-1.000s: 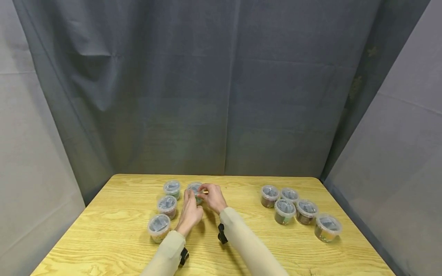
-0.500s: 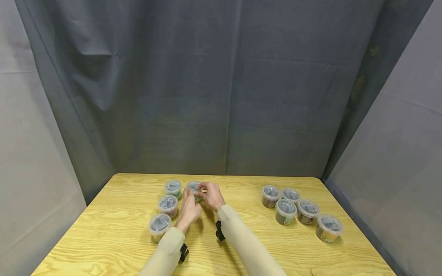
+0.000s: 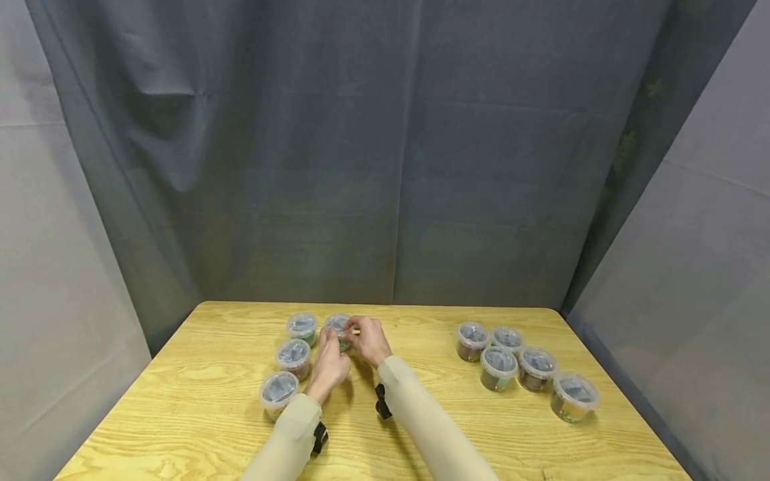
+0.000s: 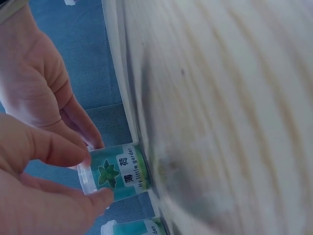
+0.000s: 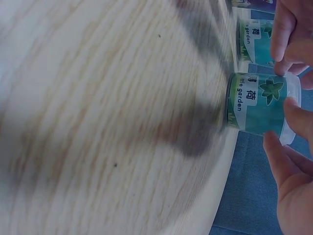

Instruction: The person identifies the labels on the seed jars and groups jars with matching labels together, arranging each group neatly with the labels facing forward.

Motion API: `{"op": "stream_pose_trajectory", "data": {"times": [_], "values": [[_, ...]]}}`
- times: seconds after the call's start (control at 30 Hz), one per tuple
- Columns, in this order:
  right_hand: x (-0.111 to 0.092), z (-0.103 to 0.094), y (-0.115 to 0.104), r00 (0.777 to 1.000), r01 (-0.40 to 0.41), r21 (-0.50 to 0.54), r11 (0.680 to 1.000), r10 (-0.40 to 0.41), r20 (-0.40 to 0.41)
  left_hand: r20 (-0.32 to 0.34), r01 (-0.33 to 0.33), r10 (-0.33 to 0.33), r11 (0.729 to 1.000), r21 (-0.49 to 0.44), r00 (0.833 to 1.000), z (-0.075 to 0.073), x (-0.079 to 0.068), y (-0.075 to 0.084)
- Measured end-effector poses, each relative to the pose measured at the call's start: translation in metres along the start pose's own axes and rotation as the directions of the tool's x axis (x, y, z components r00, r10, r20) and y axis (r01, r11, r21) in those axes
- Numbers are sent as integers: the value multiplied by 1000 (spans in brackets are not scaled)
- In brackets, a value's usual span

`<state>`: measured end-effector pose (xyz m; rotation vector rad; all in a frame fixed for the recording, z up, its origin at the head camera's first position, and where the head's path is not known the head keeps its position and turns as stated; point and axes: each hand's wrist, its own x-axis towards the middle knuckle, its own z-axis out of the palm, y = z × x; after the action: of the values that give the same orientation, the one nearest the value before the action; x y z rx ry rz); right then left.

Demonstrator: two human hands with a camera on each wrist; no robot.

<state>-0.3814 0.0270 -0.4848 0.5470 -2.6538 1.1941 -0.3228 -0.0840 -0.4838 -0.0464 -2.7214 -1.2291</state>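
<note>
Lidded green-labelled tub [image 5: 257,103], contents unclear

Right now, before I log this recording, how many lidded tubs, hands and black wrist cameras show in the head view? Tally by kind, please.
Lidded plastic tubs: 9
Left hand and right hand: 2
Black wrist cameras: 2
Total: 13

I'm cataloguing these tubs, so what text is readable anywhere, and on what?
"薄荷": handled tub
"My little garden": handled tub
"荷": neighbouring tub
"garden": neighbouring tub, line partly unclear
Purple-labelled tub: too cut off to read
Other tubs: any print too small to read
</note>
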Motion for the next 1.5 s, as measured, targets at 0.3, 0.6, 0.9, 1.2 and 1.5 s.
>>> {"op": "stream_pose_trajectory", "data": {"times": [0.3,0.6,0.9,1.2,1.5], "values": [[0,0,1,1000,-3,-32,999,2,-20,-11,-14,14,999,31,1000,0,1,-1],[-7,-4,2,999,32,-41,999,-33,-17,13,-9,9,999,36,1000,1,-3,2],[-21,-22,8,997,64,16,998,-63,-44,-66,-74,84,989,131,994,3,-9,12],[-43,-48,16,994,-6,2,1000,6,-108,-124,-194,221,960,201,967,13,-11,23],[-66,-71,29,991,-31,-59,998,23,-133,-59,-191,199,974,124,978,30,-15,35]]}}
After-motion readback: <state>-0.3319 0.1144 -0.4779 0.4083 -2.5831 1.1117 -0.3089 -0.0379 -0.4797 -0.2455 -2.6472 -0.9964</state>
